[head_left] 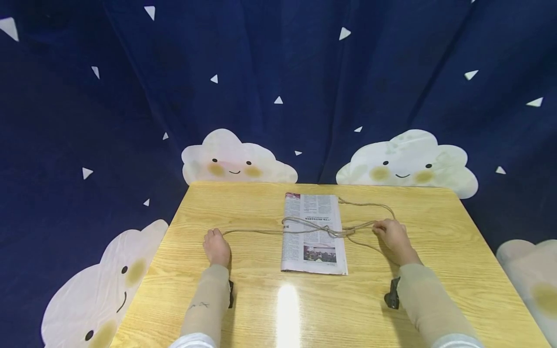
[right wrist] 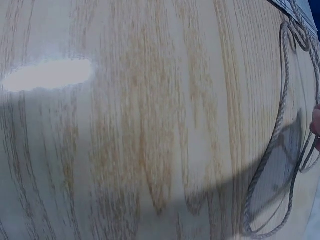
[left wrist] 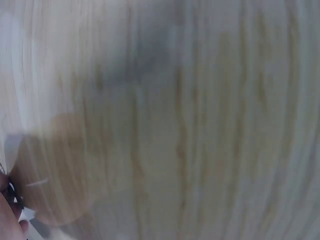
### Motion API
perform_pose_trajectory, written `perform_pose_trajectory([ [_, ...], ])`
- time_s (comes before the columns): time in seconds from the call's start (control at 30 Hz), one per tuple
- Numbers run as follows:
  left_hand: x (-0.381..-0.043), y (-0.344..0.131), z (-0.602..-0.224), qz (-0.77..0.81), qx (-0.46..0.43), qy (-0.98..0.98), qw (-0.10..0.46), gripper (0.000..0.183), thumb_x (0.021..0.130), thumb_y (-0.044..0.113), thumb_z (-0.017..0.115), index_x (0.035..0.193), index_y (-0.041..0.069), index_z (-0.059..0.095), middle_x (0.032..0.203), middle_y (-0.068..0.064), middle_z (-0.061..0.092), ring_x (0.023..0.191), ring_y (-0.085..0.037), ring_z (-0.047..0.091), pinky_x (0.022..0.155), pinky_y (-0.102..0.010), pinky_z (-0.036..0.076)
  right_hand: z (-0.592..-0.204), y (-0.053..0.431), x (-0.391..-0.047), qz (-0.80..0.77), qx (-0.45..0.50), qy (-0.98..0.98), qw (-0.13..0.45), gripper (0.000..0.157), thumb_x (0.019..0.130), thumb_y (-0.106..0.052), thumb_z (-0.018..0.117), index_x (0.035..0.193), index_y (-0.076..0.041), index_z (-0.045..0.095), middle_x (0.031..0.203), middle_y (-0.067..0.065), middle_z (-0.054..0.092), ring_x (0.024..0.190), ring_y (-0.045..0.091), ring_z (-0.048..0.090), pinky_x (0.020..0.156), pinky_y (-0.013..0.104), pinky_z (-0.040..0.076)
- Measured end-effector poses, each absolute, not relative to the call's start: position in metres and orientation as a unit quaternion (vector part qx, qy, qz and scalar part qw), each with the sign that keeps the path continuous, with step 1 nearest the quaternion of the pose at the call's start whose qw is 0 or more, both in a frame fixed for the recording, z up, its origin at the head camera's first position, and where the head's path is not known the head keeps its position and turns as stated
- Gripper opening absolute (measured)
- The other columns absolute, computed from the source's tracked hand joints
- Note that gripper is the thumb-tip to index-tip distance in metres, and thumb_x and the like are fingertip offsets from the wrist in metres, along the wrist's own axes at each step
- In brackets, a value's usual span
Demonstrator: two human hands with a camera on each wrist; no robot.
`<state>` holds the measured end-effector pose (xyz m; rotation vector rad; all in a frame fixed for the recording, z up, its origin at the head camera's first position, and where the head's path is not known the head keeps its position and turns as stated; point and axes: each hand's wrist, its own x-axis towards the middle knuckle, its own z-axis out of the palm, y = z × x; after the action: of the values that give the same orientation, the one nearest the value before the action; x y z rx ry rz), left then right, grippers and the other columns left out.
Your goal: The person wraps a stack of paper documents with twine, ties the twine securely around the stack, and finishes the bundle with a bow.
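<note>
A folded newspaper (head_left: 319, 205) lies on the wooden table in the head view. Thin tan rope (head_left: 256, 231) crosses it, with a loose loop or knot near its right edge; which way the strands pass there is hard to tell. Left of the paper, my left hand (head_left: 216, 249) pinches one stretch of the rope, pulled nearly straight. My right hand (head_left: 395, 239) grips the rope on the other side. Slack strands curve above and below that hand. The right wrist view has a hanging loop of rope (right wrist: 281, 120) beside the fingertips (right wrist: 316, 125).
The wooden table (head_left: 252, 299) has a bright light reflection near its front. Behind it hangs a dark blue curtain (head_left: 248, 58) with white triangles and smiling clouds. Only part of my left hand (left wrist: 10, 220) shows in the left wrist view, at the lower left corner.
</note>
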<state>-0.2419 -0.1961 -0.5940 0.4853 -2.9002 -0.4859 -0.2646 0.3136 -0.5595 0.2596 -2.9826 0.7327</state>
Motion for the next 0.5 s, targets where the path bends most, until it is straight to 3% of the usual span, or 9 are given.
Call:
perform_pose_trajectory([
  [0.2, -0.247, -0.175, -0.594, -0.171, 0.141, -0.967, 0.123, 0.025, 0.088, 0.003, 0.049, 0.113, -0.003, 0.050, 0.116, -0.017, 0.047, 0.109, -0.035, 0.041, 0.093, -0.046, 0.034, -0.559, 0.311, -0.265, 0.239, 0.091, -0.966, 0.034, 0.013, 0.085, -0.006, 0.062, 0.094, 0.001, 0.067, 0.093, 0.019, 0.066, 0.089, 0.038, 0.059, 0.074, 0.051, 0.033],
  [0.33, -0.258, -0.145, -0.591, -0.229, 0.039, -0.959, 0.163, 0.020, 0.090, 0.003, 0.049, 0.109, -0.001, 0.055, 0.113, -0.014, 0.053, 0.109, -0.031, 0.046, 0.094, -0.045, 0.036, -0.559, 0.309, -0.266, 0.241, 0.084, -0.967, 0.025, 0.015, 0.086, -0.007, 0.060, 0.097, 0.001, 0.067, 0.096, 0.018, 0.067, 0.091, 0.038, 0.059, 0.075, 0.051, 0.029],
  [0.5, -0.267, -0.101, -0.583, -0.252, -0.099, -0.953, 0.134, 0.019, 0.090, 0.008, 0.054, 0.108, 0.003, 0.059, 0.109, -0.011, 0.059, 0.108, -0.027, 0.052, 0.098, -0.042, 0.037, -0.560, 0.304, -0.268, 0.259, 0.087, -0.962, -0.001, 0.020, 0.087, -0.005, 0.059, 0.105, 0.001, 0.064, 0.099, 0.016, 0.066, 0.096, 0.039, 0.057, 0.084, 0.056, 0.023],
])
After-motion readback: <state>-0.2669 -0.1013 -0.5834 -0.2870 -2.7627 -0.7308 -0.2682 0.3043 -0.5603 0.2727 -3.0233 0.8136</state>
